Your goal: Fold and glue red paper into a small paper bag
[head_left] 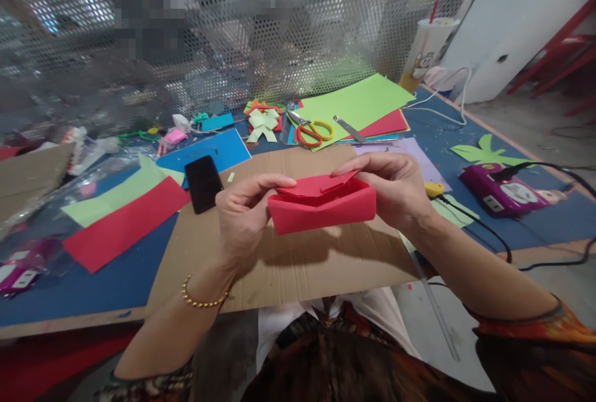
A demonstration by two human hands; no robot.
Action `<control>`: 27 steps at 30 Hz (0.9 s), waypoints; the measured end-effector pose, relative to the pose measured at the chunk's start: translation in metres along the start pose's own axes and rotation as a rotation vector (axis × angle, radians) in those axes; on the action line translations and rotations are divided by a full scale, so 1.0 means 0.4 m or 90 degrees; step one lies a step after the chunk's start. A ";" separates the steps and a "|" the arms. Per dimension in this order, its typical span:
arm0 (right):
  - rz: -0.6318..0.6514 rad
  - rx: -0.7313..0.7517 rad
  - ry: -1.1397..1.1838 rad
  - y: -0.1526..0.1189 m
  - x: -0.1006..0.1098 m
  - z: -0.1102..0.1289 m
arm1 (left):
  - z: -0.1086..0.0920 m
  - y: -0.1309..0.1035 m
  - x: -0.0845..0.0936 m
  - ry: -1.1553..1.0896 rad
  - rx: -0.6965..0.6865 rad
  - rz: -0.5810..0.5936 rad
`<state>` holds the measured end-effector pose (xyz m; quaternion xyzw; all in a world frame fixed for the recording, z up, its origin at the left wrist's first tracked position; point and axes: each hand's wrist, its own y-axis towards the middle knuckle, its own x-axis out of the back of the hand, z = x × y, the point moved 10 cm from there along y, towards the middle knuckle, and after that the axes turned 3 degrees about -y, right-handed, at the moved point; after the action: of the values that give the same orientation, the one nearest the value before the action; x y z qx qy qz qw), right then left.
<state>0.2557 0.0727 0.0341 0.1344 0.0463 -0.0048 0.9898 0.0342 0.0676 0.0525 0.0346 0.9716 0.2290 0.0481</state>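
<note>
"How do the hands sit on your feed?"

"From my end, both are raised over the cardboard sheet (pixel 200 271), one at each end of a folded red paper box (pixel 323 214). The left hand (pixel 244 215) pinches its left end: one digit lies along the top flap (pixel 310 186), tip pointing inward, while the others curl in at the side. I can't make out every fingertip there."

"And the right hand (pixel 395 187)?"

"Pinching the opposite end. Its fingers arch over the top, with a fingertip on the flap, and its knuckles stand a little higher in my view than the left's."

"Where exactly is the box?"

"Between the two hands, in front of the wearer's chest and held clear of the cardboard; I see shadow beneath it. The front wall faces me, and a slot gapes between that wall and the flap."

"Forearms?"

"The left one slants up from my lower left, a gold bead bracelet (pixel 205 304) near the wrist. The right comes in from the lower right, bare up to a patterned sleeve (pixel 535 333). They converge on the box."

"What's close by?"

"A black smartphone (pixel 203 183) just left of the left hand, and a yellow corded tool (pixel 434 189) beside the right, partly hidden, so I can't name it. Scissors (pixel 313 126) with red and yellow handles lie beyond the box."
</note>
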 end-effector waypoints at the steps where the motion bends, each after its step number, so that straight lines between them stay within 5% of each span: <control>1: -0.001 0.002 0.002 0.000 0.000 0.001 | -0.001 0.001 0.000 0.002 0.001 -0.002; 19: 0.009 0.014 0.006 0.001 0.000 -0.003 | -0.001 0.003 0.005 0.028 -0.009 -0.031; 27: 0.034 0.035 -0.003 0.015 0.008 -0.006 | 0.001 0.017 -0.007 0.024 -0.047 0.027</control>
<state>0.2587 0.0792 0.0331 0.1628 0.0401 0.0204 0.9856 0.0372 0.0735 0.0554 0.0492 0.9623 0.2662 0.0264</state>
